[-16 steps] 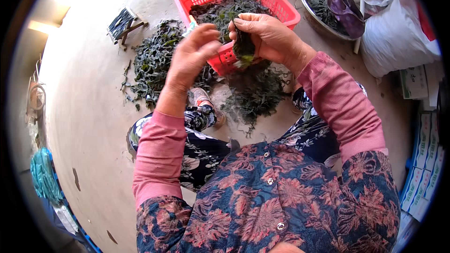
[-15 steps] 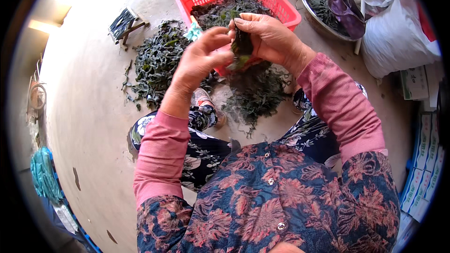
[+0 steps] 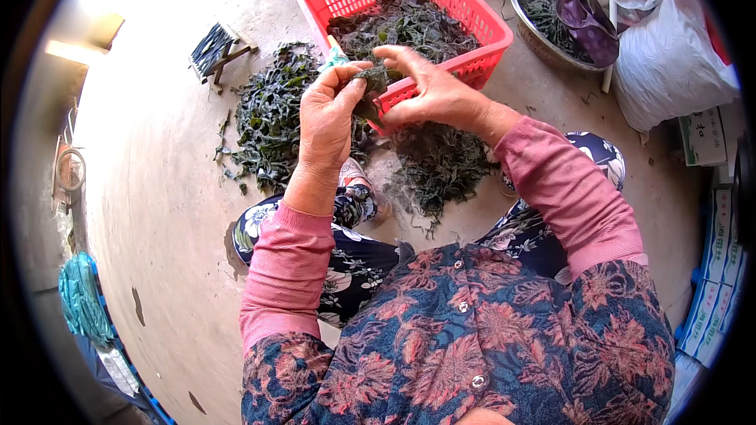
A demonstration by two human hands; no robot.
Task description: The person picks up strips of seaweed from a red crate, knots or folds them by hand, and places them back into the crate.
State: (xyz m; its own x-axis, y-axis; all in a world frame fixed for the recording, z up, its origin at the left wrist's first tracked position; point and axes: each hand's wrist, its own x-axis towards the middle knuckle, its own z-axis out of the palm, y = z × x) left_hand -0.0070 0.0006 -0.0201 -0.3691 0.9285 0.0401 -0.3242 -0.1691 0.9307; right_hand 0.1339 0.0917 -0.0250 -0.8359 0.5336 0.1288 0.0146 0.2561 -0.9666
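Note:
My left hand is closed, thumb and fingertips pinching a small dark green piece of seaweed in front of the crate. My right hand is just to its right, thumb and fingers spread apart around the free side of the piece; whether it touches is unclear. Behind my hands stands a red plastic crate, partly filled with loose seaweed. To the left on the floor lies a broad heap of leafy seaweed. A smaller, finer heap sits between my feet, below my right hand.
A small folding stool stands beyond the left heap. At the back right are a metal basin with dark strands, a purple cloth over its rim, and a white sack. Stacked boxes line the right side.
My right hand has let go of the seaweed and its fingers have spread. The left hand now pinches the piece. Both hands sit slightly lower, and the view has shifted a little.

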